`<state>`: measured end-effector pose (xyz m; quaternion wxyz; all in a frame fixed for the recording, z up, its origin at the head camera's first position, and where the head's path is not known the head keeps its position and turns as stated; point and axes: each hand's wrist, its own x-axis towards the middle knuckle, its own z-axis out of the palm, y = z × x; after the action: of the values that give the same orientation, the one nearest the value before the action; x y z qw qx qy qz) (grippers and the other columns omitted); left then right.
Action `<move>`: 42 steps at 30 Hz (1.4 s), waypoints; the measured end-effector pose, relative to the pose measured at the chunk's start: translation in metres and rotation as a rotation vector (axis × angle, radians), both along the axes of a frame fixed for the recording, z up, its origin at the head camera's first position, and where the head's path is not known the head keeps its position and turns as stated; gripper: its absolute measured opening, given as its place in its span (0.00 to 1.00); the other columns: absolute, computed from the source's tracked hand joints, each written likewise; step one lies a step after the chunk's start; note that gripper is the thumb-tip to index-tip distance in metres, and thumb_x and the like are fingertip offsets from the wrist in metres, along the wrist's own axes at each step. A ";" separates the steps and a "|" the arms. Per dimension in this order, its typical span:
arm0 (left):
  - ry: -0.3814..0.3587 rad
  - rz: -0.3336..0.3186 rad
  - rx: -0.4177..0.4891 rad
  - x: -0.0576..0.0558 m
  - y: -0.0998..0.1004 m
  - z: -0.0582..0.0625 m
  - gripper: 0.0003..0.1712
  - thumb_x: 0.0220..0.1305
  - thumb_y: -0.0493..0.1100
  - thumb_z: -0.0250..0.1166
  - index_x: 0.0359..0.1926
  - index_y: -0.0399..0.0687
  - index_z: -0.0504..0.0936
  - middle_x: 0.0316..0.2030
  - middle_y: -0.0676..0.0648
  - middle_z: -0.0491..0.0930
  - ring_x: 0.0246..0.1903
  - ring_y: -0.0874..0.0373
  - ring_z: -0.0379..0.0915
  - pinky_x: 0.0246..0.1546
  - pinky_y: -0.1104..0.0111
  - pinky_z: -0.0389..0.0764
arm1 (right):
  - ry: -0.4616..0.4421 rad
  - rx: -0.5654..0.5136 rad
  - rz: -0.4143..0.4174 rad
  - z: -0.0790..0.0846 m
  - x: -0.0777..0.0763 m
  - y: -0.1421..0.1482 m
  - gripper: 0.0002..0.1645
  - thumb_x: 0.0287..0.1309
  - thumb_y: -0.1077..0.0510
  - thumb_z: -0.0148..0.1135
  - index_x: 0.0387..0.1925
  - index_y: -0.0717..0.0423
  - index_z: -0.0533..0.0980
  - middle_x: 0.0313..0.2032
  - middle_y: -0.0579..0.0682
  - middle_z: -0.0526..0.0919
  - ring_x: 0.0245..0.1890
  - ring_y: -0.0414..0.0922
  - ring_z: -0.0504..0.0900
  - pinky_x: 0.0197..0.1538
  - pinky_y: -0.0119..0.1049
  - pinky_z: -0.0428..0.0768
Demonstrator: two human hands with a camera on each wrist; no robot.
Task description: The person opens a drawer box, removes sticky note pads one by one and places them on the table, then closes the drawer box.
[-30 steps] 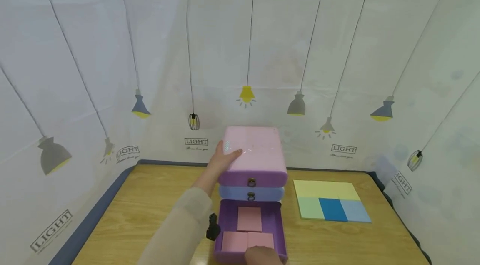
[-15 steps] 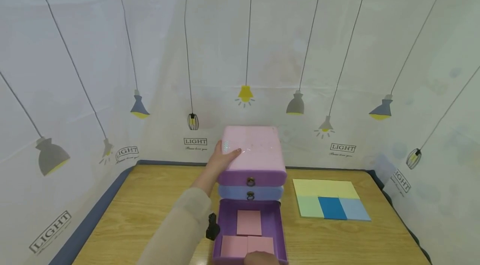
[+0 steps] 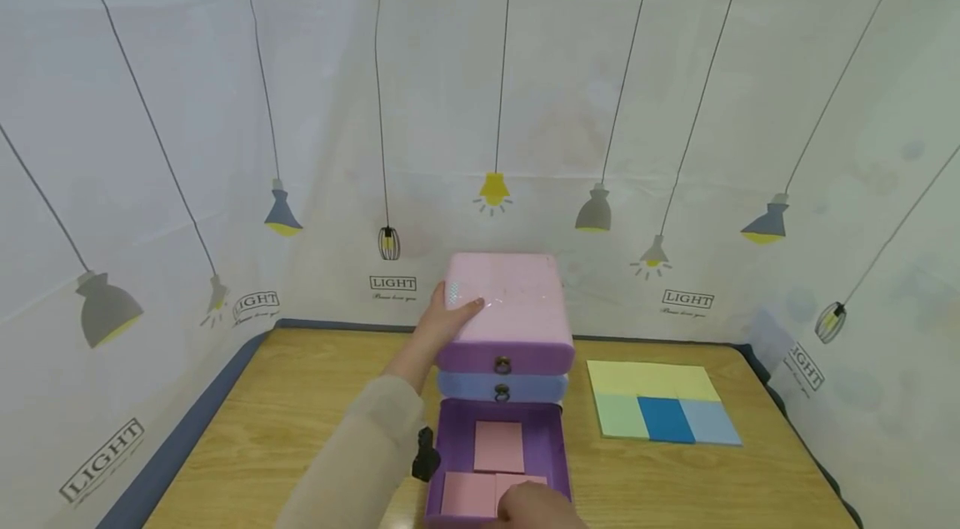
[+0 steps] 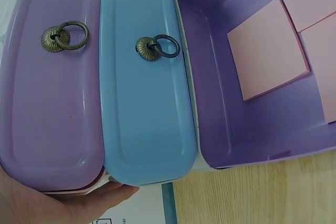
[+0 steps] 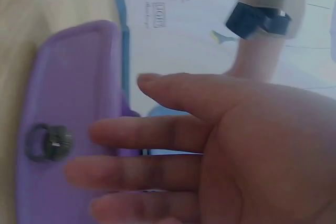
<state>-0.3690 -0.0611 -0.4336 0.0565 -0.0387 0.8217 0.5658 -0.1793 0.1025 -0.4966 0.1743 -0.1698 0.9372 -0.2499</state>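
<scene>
A small chest of drawers (image 3: 510,296) has a pink top. Its purple top drawer and blue middle drawer (image 4: 149,103) are closed; the purple bottom drawer (image 3: 456,429) is pulled out. Inside lie pink sticky note pads (image 3: 498,447), one behind two others. My left hand (image 3: 441,322) rests on the chest's upper left corner, thumb on the top and fingers along the side. My right hand (image 3: 542,506) is at the bottom drawer's front edge. In the right wrist view its fingers are straight, and the ring handle (image 5: 48,142) hangs free beyond the fingertips.
Right of the chest, yellow, green and blue sticky note pads (image 3: 663,401) lie in a block on the wooden table (image 3: 300,429). A backdrop (image 3: 337,96) printed with hanging lamps stands behind and at the sides.
The bottom drawer has come a little further out toward me. My right hand has then risen slightly and shifted right at its front edge. My left hand has stayed on the chest.
</scene>
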 end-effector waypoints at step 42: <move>-0.030 0.010 0.018 -0.003 -0.001 -0.005 0.55 0.47 0.67 0.62 0.69 0.58 0.42 0.62 0.40 0.58 0.53 0.44 0.64 0.50 0.48 0.67 | -0.003 0.170 0.179 -0.016 -0.105 0.007 0.20 0.52 0.49 0.59 0.37 0.62 0.77 0.35 0.52 0.80 0.37 0.45 0.77 0.43 0.42 0.74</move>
<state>-0.3719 -0.0623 -0.4385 0.0662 -0.0509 0.8154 0.5728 -0.2843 0.1097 -0.5131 0.2112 -0.2372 0.9358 -0.1531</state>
